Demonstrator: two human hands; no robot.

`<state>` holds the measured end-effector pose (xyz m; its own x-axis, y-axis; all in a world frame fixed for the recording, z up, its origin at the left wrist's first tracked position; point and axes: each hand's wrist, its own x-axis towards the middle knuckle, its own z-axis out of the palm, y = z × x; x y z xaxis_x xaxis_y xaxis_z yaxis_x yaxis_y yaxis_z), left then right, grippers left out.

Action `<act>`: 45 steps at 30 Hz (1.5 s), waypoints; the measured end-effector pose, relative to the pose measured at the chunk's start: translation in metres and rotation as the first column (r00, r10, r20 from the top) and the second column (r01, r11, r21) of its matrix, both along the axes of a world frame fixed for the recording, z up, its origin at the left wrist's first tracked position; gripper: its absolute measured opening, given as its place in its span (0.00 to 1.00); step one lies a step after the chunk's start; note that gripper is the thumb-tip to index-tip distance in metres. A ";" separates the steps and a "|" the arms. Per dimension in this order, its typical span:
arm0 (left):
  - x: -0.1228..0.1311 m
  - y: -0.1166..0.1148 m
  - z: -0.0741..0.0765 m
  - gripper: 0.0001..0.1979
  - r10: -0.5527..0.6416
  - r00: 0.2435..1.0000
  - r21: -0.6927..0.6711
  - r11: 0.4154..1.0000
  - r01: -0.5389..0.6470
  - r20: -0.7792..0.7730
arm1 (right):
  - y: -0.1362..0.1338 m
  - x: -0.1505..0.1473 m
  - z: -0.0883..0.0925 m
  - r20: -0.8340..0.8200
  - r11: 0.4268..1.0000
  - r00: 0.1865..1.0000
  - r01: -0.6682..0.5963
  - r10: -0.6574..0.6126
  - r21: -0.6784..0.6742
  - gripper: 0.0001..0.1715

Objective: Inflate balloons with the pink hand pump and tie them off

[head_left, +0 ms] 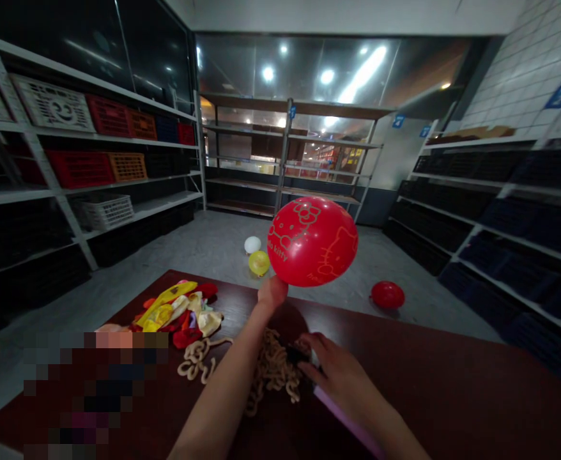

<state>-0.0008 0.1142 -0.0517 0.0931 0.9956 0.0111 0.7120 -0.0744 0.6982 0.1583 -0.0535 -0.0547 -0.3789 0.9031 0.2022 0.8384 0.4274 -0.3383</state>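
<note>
Red balloon (312,241): blown up, above the far edge of the table (429,390); light, taut, easily burst, best held at the neck.
Left hand (271,292): fingers bunched, seemingly pinching the neck.
Right hand (338,370): fingers over a small black object (294,354), grip unclear, beside tan twisted balloons (271,370).

The worktop (453,390) leaves passage along its right side. Further left, tangled tan strands (273,370) and deflated balloons (177,316) stand in the way.
</note>
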 end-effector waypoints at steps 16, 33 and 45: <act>0.061 -0.051 0.006 0.17 -0.233 0.795 0.057 0.946 0.318 -0.560 | 0.086 0.038 -0.031 -0.475 0.978 0.868 0.052 -0.144 -0.201 0.31; 0.042 -0.053 0.024 0.15 -0.430 0.617 0.124 0.747 0.653 -0.659 | 0.091 0.048 -0.026 -0.626 0.962 0.764 -0.028 -0.154 -0.271 0.13; 0.019 -0.058 0.054 0.15 -0.606 0.694 -0.026 0.760 0.649 -0.388 | 0.083 0.030 -0.016 -0.774 0.904 0.565 -0.110 -0.285 -0.413 0.12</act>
<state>0.0183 0.0558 0.0018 0.7144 0.6978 -0.0521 0.6631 -0.6513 0.3689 0.1884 0.0299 -0.0702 -0.1483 0.9888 0.0174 0.1503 0.0399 -0.9878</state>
